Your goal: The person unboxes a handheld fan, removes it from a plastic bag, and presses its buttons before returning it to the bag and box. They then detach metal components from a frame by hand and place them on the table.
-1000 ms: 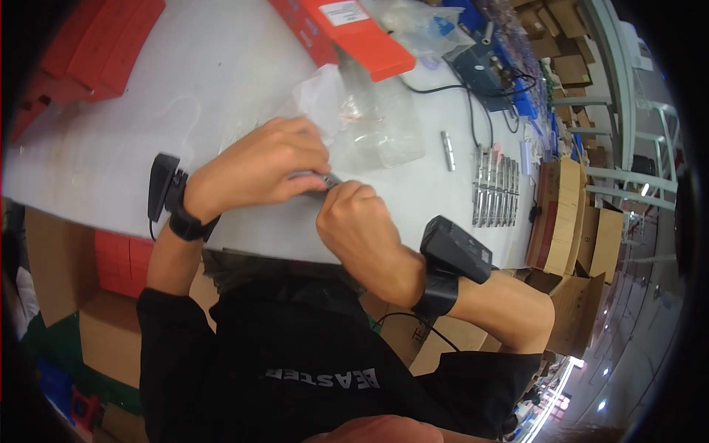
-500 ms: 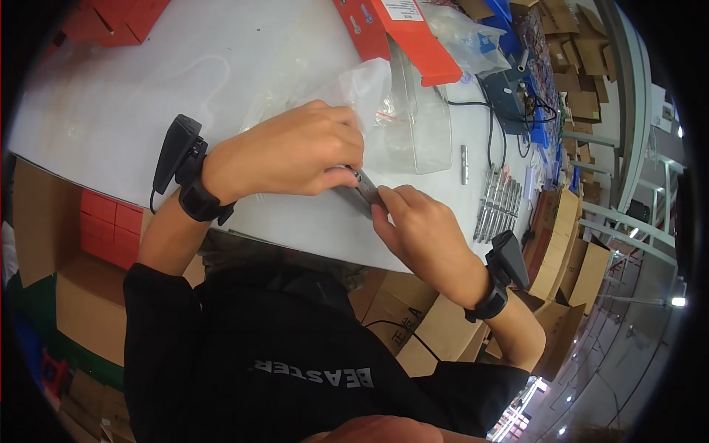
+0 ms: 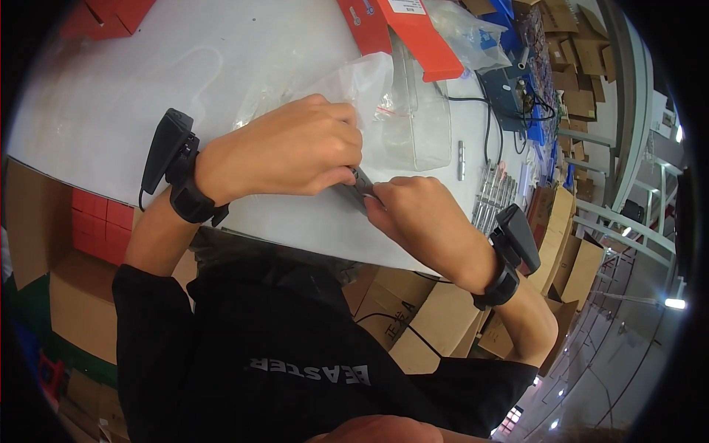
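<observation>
Between my two hands is a slim grey metal piece (image 3: 362, 184), held slantwise over the table's near edge. My left hand (image 3: 295, 144) is closed on its upper left end, fingers curled and thumb pressed against it. The fingers of my right hand (image 3: 421, 214) close round the lower right end. Most of the piece is hidden by the fingers, so its exact kind cannot be made out. Just beyond my hands lie a clear plastic bag (image 3: 362, 77) and a clear plastic tray (image 3: 432, 133).
A red box (image 3: 436, 55) with an open flap stands at the back, another red box (image 3: 111, 18) at far left. Right of my hands lie several silvery metal rods (image 3: 496, 198) and a single one (image 3: 461, 161). Black cables (image 3: 491, 125) run beside a dark device (image 3: 506, 92). Cardboard boxes (image 3: 92, 303) sit below the table.
My right hand has shifted slightly left and up along the metal piece, its wrist turning. My left hand keeps its hold almost in place.
</observation>
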Available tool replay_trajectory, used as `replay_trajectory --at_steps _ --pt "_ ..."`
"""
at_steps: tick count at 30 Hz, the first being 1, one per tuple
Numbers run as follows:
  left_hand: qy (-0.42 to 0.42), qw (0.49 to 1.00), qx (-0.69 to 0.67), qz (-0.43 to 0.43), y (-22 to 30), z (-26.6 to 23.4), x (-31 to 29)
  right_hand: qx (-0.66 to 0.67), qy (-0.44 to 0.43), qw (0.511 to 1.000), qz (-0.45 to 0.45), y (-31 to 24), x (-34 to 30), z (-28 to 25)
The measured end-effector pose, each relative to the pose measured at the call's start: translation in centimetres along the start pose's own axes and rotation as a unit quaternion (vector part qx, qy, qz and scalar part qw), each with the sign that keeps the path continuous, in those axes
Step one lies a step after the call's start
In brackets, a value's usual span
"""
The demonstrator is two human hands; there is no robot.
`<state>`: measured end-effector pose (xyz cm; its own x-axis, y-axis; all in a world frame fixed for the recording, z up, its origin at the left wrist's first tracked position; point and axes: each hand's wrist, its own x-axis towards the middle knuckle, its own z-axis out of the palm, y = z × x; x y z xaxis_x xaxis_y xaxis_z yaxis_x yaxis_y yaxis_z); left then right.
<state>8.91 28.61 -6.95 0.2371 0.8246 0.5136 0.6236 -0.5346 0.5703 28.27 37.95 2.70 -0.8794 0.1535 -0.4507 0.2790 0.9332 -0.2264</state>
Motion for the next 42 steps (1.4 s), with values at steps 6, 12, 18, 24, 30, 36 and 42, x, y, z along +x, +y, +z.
replay_trajectory --at_steps 6,12,18,24,30,36,42 --pt "-0.033 0.999 -0.027 -0.020 0.1 0.0 -0.1 -0.078 0.043 0.994 0.059 -1.9 -0.1 2.2" --pt "-0.041 0.998 -0.029 -0.026 0.3 0.1 -0.2 -0.199 0.070 0.976 0.054 -2.9 -0.3 3.5" --pt "0.008 1.000 -0.025 0.006 -0.1 0.4 0.0 -0.165 0.078 0.980 0.075 -2.4 -0.7 3.2" --pt "0.003 0.999 0.053 0.010 0.6 -1.1 0.2 -0.065 0.164 0.980 0.089 -2.5 -2.4 3.0" --pt "-0.049 0.986 0.160 -0.015 3.4 -1.7 0.8 0.072 0.288 0.949 0.110 -1.4 -3.5 5.7" --pt "-0.152 0.982 0.089 -0.063 3.4 -2.7 2.3 0.246 0.349 0.898 0.107 -1.0 -3.3 7.5" --pt "-0.153 0.985 -0.010 -0.077 2.3 -3.3 3.0 0.195 0.441 0.873 0.075 -0.9 -3.0 8.9"
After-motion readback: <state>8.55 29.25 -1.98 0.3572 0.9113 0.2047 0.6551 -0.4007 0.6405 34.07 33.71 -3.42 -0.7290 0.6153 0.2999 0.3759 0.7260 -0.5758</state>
